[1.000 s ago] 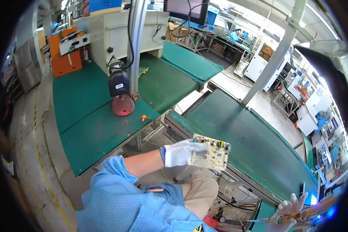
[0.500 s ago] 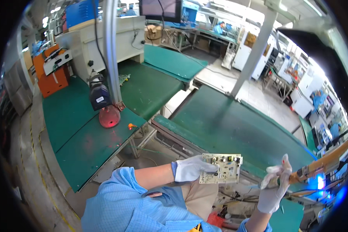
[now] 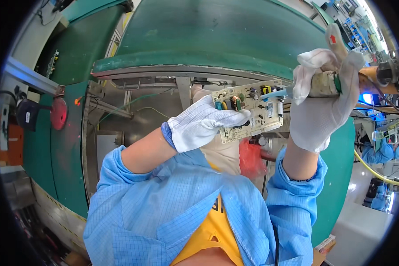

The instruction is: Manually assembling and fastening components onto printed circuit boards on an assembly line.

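My white-gloved left hand (image 3: 204, 119) grips a pale printed circuit board (image 3: 259, 116) by its left side, thumb across the top face. Capacitors, coils and other small parts stand on that face. In my white-gloved right hand (image 3: 323, 97) is a tool with a thick, grey-beige wrapped handle (image 3: 322, 84), its fingers closed round it. From the handle a narrow pale blue tip (image 3: 275, 94) points left over the board's upper right part. Whether the tip touches the board I cannot tell.
Beyond my hands runs a green-topped conveyor or bench (image 3: 208, 35) with a metal edge. At left, a dark scanner-like device (image 3: 27, 114) and a red disc (image 3: 58, 114) stand by a green table (image 3: 66, 155). A red bag (image 3: 251, 159) hangs below the board.
My view has swung down and right. The tool in my right hand has come close to the board, its blue tip now over it; the left hand still holds the board, now tilted.
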Tool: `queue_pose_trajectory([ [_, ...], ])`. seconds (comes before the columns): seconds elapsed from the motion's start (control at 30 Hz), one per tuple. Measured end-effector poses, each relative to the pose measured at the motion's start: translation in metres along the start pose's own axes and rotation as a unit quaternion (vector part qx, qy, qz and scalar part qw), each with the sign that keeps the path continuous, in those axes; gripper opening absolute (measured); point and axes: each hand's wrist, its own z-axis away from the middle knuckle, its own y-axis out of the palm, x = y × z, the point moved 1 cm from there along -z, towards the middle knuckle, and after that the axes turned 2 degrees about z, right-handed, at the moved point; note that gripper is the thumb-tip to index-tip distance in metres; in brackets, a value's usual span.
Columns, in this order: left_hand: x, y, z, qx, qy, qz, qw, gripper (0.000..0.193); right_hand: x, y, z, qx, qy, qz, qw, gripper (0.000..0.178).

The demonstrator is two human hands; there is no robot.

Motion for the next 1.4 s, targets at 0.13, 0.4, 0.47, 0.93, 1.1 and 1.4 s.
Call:
queue_pose_trajectory([
  [0.13,0.009,-0.001,0.0,0.002,-0.007,-0.05,0.999,0.049,-0.007,-0.005,0.006,-0.028,-0.056,0.014,0.998,0.057],
  [0.4,0.015,0.005,0.007,0.009,0.011,-0.04,0.999,0.052,-0.006,0.008,-0.002,0.097,-0.003,-0.259,0.961,0.051],
  [0.47,0.012,0.007,0.007,0.016,0.025,-0.078,0.997,0.053,0.009,0.001,0.005,0.056,0.005,-0.129,0.99,0.051],
  [0.93,0.01,0.004,0.005,-0.005,0.007,-0.12,0.993,0.045,0.013,-0.004,0.008,0.062,0.011,0.035,0.997,0.057],
  [1.1,0.016,-0.008,0.004,-0.006,0.016,-0.143,0.99,0.043,0.011,-0.003,0.006,0.049,-0.005,0.024,0.999,0.058],
  [1.4,0.009,-0.017,0.017,0.016,0.178,-0.297,0.938,0.038,0.006,-0.021,0.001,0.025,-0.028,0.088,0.995,0.054],
])
